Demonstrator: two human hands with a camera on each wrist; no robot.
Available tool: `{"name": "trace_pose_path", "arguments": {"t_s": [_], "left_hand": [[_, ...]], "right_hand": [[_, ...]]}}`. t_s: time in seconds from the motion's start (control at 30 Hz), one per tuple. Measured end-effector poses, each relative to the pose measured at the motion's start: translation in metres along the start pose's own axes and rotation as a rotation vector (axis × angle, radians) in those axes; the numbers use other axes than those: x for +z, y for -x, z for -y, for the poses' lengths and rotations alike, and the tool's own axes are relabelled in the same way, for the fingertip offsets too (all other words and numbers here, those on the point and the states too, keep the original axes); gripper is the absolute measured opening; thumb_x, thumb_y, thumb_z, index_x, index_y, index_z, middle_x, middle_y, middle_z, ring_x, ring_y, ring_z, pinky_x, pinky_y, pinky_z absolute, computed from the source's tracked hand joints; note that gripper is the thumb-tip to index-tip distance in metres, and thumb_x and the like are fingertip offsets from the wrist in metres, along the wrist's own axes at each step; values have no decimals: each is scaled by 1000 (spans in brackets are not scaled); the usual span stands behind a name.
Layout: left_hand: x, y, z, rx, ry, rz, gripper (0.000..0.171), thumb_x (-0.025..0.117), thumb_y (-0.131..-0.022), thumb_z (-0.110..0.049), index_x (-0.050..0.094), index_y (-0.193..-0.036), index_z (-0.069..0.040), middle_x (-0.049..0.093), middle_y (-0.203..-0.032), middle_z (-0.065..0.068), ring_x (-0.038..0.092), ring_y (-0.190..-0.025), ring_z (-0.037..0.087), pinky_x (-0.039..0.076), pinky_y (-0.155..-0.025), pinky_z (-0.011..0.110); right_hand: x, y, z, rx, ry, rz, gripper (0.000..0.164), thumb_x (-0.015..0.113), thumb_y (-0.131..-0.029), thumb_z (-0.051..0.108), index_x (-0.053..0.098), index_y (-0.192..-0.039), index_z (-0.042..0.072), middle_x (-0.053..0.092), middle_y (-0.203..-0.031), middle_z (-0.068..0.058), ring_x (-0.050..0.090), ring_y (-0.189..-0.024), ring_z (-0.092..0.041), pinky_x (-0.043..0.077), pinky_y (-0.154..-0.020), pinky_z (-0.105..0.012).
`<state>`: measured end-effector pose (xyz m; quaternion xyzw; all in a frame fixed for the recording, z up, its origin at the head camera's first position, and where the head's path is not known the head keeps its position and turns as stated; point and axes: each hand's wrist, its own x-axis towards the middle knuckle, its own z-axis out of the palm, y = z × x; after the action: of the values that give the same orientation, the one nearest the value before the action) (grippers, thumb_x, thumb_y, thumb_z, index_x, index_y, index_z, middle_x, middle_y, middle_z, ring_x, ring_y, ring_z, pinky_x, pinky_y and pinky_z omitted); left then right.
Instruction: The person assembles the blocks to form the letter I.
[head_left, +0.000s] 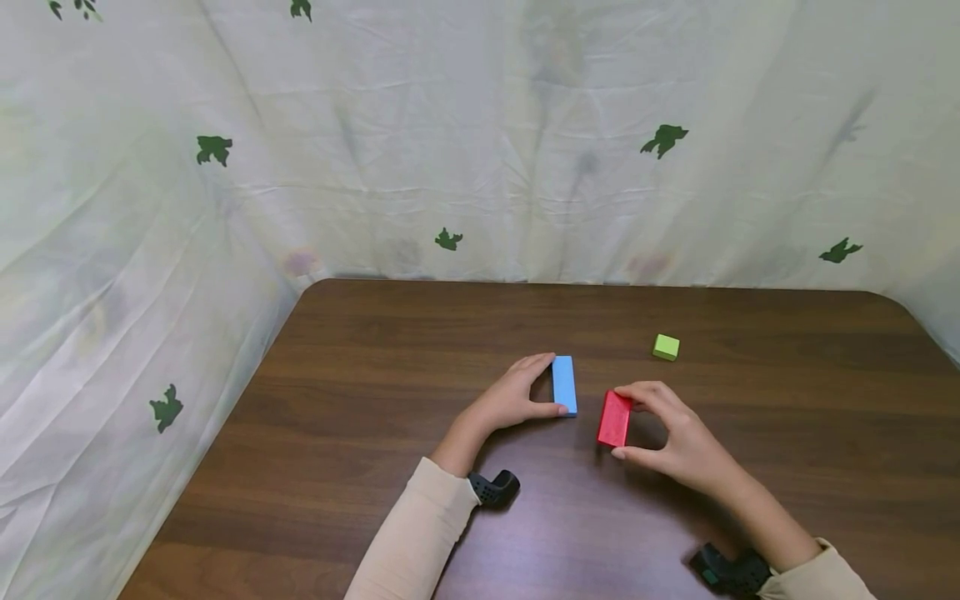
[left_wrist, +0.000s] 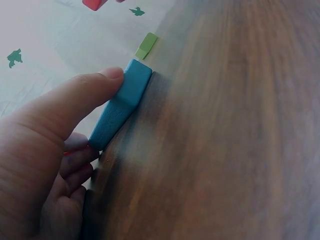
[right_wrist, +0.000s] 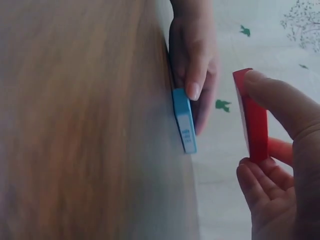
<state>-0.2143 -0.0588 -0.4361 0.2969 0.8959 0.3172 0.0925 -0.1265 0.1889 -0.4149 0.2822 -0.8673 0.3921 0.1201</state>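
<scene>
A blue rectangular block (head_left: 565,386) lies on the brown table, its long side running away from the person. My left hand (head_left: 513,396) pinches it by its two ends, thumb (left_wrist: 102,85) at the near end and fingers at the far one. To its right, my right hand (head_left: 686,437) grips a red block (head_left: 615,418) between thumb and fingers, also by the ends. In the right wrist view the red block (right_wrist: 254,117) is held up off the table, apart from the blue block (right_wrist: 184,120), whose side carries small print.
A small green block (head_left: 666,347) sits farther back on the table (head_left: 420,325), beyond the red one. Pale cloth (head_left: 480,125) with green leaf-like shapes hangs behind the table's far edge and along its left side. Both wrists wear black camera mounts.
</scene>
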Motion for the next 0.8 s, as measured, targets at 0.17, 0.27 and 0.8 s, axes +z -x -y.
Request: {"name": "trace_pose_path", "arguments": {"t_s": [0.17,0.27,0.8], "left_hand": [[0,1,0,-4,2,0,84,69,-76,-42,29,-141,-7,32,-141,7,24,-130,21,22,-103,35],[0,0,0,3,0,-7,83,69,-76,-42,30,-140,-6,33,-141,7,24,-130,21,22,-103,35],[-1,1,-2,-2,-8,-4,84,68,-76,-43,29,-141,-6,32,-142,6,24,-130,21,22,-103,35]], "right_hand": [[8,1,-3,-36,-39,38,71,83,-61,22,51,-123,11,46,-117,1,51,-96,-14,47,-77,-34],[13,1,-3,-43,-62,66,69,82,-63,24,51,-123,11,47,-117,1,52,-97,-15,47,-79,-34],[30,0,-1,25,-57,243,64,76,-69,37,51,-125,15,46,-119,7,47,-105,-10,42,-87,-35]]}}
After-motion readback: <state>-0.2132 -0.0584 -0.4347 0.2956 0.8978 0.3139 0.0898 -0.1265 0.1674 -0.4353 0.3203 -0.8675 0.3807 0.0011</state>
